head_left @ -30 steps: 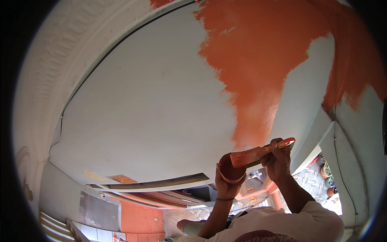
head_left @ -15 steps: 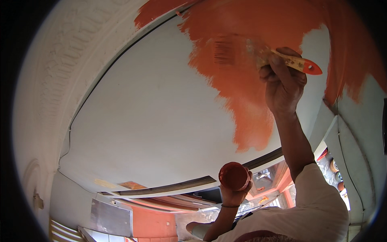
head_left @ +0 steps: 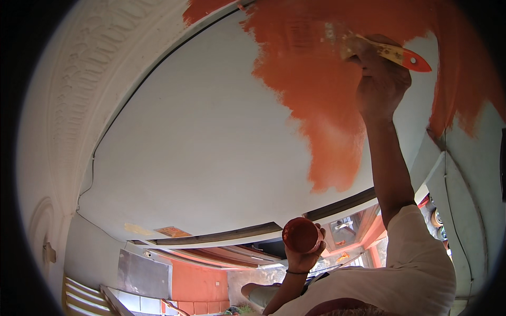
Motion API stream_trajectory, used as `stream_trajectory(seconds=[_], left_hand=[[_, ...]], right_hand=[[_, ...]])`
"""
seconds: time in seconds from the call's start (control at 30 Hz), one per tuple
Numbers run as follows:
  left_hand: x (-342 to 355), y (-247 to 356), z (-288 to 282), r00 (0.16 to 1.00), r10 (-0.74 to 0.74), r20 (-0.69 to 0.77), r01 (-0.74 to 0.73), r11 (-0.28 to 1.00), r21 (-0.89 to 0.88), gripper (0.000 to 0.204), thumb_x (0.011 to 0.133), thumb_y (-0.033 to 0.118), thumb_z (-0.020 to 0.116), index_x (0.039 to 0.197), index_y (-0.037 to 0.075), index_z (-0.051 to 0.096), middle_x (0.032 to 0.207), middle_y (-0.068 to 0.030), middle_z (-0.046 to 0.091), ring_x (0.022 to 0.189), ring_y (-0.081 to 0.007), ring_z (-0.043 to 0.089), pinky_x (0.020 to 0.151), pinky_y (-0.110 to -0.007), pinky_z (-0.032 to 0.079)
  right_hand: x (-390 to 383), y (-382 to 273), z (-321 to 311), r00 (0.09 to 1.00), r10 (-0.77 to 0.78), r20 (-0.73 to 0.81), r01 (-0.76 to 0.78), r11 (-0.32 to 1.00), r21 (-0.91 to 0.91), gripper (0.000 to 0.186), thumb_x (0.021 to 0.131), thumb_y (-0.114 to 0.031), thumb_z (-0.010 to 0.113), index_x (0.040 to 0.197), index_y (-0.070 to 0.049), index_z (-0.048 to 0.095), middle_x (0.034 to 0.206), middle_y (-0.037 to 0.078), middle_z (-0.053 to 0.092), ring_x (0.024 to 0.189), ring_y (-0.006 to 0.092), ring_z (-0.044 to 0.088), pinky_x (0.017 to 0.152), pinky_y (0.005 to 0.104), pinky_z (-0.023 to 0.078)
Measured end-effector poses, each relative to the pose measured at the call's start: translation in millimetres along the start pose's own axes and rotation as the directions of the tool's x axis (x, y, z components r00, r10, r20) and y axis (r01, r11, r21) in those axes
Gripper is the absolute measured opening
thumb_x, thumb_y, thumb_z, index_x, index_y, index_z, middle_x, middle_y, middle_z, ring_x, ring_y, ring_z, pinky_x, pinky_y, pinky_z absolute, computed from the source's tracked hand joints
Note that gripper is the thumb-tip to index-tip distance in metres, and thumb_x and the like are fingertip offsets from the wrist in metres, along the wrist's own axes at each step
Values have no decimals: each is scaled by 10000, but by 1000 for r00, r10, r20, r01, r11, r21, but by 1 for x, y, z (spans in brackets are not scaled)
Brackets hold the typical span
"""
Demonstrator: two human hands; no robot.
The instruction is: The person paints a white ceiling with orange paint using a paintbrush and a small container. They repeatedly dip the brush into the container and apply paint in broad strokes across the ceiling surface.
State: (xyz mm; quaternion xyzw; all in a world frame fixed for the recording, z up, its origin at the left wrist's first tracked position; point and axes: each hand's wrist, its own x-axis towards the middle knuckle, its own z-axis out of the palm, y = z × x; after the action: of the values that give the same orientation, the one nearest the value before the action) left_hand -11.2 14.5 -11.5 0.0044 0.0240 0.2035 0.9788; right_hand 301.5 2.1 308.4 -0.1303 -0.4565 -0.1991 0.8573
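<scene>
"How far has the painting got, from where you stand?"

"Partway, I'd judge. The matt orange paint coat spreads over the upper right with a ragged left edge and a tongue reaching down, and more orange covers part of the adjoining wall on the right. The broad, pale grey plaster surface to the left is bare, and so is a strip below the right wrist. Those look like what is left."

"And where's the brush?"

"High on the orange patch: a flat paintbrush with a yellow wooden handle and an orange-red tip. Its bristles point to the person's left; the holed tip points right and slightly down. So its long axis runs nearly crosswise, tilting a little. The bristle end is blurred against the orange, so I can't tell how hard it presses."

"How is it held?"

"The right hand pinches the handle close to the bristle end, fingers bent round it, though shadow hides some of them."

"And the other one?"

"The left hand sits much lower, fingers curled round a reddish-brown, round cup, its mouth facing us. I can't tell how much paint is inside."
</scene>
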Motion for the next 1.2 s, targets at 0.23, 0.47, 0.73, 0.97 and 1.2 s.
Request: stream_trajectory(seconds=[0.23, 0.47, 0.73, 0.97, 1.2], left_hand=[[-6, -9, 4, 1000, 9, -1, -9, 1000, -15, 588, 985, 536, 613, 1391, 111, 604, 1366, -178, 612, 1327, -371, 543, 956, -530, 596], [-5, -4, 4, 1000, -10, -27, 11, 999, 31, 587, 956, 518, 683, 1329, 70, 618, 1384, -159, 581, 1353, -330, 481, 957, -489, 575], [-5, -6, 3, 999, -26, 29, 26, 1000, 4, 616, 969, 535, 653, 1376, 77, 593, 1395, -170, 577, 1344, -364, 519, 966, -534, 580], [-24, 6, -6, 998, 40, 56, -38, 999, -22, 635, 958, 538, 676, 1386, 76, 589, 1409, -171, 570, 1355, -367, 508, 996, -540, 573], [-16, 3, -15, 987, 77, 140, -73, 997, -33, 675, 958, 542, 674, 1430, 73, 560, 1425, -187, 561, 1375, -383, 501, 1005, -548, 577]], right_hand=[[19, 19, 17, 990, 141, 0, -141, 986, 92, 163, 961, 9, 701, 1117, 37, 742, 1054, 100, 754, 974, 195, 733, 866, 344, 633], [36, 17, -1, 996, 87, -34, -82, 986, 144, 137, 955, -18, 718, 1075, 33, 760, 1038, 112, 752, 952, 225, 741, 844, 370, 651], [86, 27, -36, 983, 87, -163, -59, 984, 169, 163, 918, 35, 759, 1062, -2, 691, 993, 84, 738, 899, 143, 715, 753, 291, 579], [76, 11, -88, 983, -109, -150, 117, 992, 43, 176, 922, 52, 713, 1093, 88, 700, 1038, 152, 747, 928, 248, 740, 801, 362, 640], [-36, 7, 91, 989, 124, 80, -122, 992, -30, 172, 884, 27, 802, 993, 25, 669, 937, 114, 752, 811, 142, 719, 701, 293, 610]])
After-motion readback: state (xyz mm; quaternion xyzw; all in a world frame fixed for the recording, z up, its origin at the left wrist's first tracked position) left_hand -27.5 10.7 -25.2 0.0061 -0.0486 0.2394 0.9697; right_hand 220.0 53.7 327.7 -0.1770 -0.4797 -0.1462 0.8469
